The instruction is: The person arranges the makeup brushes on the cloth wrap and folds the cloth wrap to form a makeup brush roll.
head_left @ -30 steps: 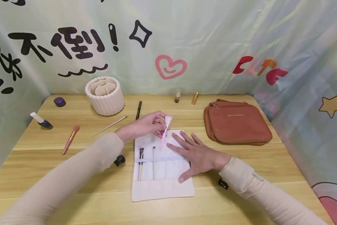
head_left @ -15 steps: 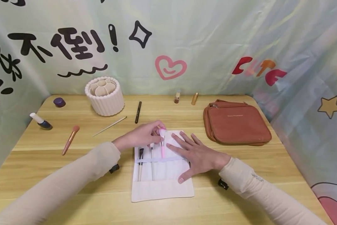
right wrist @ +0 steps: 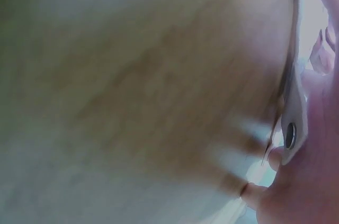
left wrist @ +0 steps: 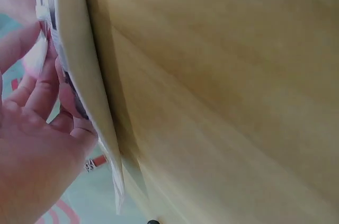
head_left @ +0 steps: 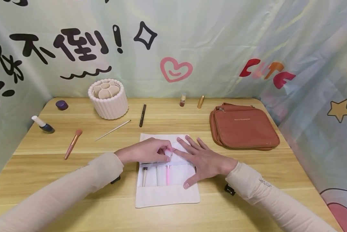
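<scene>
A white cloth brush roll lies flat on the wooden table. Under its elastic band sit two thin brushes and a pink-handled brush. My left hand pinches the top of the pink brush, whose handle is tucked under the band. My right hand rests flat on the roll's right side with fingers spread. The left wrist view shows the roll's edge beside my left hand's fingers. The right wrist view is a blur of table and cloth.
A brown zip pouch lies to the right. A ribbed white organiser, black pencil, thin stick, pink brush, nail polish bottle, purple cap and two small tubes are spread across the back and left.
My left hand has come toward me and slid the pink brush down under the band, beside the other two. The right hand has stayed flat on the roll.
</scene>
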The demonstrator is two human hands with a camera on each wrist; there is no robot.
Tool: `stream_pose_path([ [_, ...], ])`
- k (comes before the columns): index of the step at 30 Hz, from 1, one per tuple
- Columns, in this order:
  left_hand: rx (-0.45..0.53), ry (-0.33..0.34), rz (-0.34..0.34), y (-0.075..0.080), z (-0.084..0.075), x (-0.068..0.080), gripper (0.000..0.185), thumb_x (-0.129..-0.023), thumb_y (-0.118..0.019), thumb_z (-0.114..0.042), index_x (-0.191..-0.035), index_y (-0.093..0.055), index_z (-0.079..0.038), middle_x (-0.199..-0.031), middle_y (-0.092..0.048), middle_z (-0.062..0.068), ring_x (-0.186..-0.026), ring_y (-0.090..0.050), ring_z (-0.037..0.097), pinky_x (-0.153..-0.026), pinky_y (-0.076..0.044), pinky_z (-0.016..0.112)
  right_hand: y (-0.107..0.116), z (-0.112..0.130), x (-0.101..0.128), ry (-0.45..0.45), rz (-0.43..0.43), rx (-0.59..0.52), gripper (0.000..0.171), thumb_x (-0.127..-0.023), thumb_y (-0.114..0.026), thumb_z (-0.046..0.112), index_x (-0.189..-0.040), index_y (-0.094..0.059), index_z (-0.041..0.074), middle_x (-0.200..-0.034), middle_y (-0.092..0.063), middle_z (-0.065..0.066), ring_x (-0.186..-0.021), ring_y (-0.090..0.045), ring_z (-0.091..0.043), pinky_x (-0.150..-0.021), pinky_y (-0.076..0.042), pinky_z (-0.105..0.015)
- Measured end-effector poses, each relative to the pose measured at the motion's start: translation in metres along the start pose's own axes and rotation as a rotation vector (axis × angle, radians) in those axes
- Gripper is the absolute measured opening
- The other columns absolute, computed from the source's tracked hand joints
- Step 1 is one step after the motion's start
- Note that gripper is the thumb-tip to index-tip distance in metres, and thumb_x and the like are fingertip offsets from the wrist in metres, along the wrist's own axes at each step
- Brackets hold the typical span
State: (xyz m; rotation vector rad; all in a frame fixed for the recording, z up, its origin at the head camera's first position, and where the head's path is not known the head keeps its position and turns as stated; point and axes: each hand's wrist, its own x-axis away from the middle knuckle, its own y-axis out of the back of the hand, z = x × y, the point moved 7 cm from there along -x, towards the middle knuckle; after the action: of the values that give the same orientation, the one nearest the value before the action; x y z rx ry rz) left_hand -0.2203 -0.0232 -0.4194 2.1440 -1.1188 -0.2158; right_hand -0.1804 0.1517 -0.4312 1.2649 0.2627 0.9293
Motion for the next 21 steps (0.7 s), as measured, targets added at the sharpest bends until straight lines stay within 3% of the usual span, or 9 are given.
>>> stream_pose_path([
  [3,-0.035,-0.032,0.005,-0.0014,-0.0034,0.0009,0.006,-0.105,-0.074,-0.022,-0.107,-0.071,-0.017,-0.090,-0.063,-0.008,-0.085,-0.056,0.007,-0.081,-0.049,0.025,0.0004,0.0002,0.0005,0.004,-0.009,0.000,0.126,-0.080,-0.078,0.082,-0.176,-0.011,0.034,-0.185,0.010,-0.008,-0.169,0.012,-0.042,-0.132,0.003,-0.072],
  [10,-0.102,0.032,-0.067,0.0073,0.0036,0.0001,0.009,-0.108,-0.068,-0.016,-0.112,-0.076,-0.017,-0.103,-0.072,-0.007,-0.094,-0.062,0.009,-0.093,-0.054,0.033,0.0002,0.0000,0.0005,-0.002,-0.005,0.001,0.126,-0.080,-0.078,0.082,-0.176,-0.014,0.032,-0.185,0.010,-0.007,-0.170,0.011,-0.042,-0.132,0.002,-0.072],
  [16,-0.083,0.011,-0.003,0.0019,0.0040,-0.0008,0.008,-0.106,-0.072,-0.016,-0.103,-0.079,-0.018,-0.091,-0.074,-0.011,-0.084,-0.062,0.004,-0.085,-0.054,0.027,0.0004,0.0008,0.0003,0.005,-0.006,0.014,0.126,-0.080,-0.078,0.083,-0.176,-0.015,0.031,-0.185,0.009,-0.008,-0.170,0.011,-0.042,-0.132,0.001,-0.072],
  [21,-0.088,-0.008,0.039,-0.0017,0.0023,0.0003,0.008,-0.107,-0.072,-0.020,-0.103,-0.079,-0.020,-0.091,-0.076,-0.012,-0.084,-0.065,0.001,-0.084,-0.055,0.024,0.0008,0.0008,0.0001,0.004,-0.009,0.025,0.126,-0.080,-0.077,0.083,-0.176,-0.016,0.030,-0.185,0.008,-0.009,-0.170,0.010,-0.042,-0.132,0.001,-0.072],
])
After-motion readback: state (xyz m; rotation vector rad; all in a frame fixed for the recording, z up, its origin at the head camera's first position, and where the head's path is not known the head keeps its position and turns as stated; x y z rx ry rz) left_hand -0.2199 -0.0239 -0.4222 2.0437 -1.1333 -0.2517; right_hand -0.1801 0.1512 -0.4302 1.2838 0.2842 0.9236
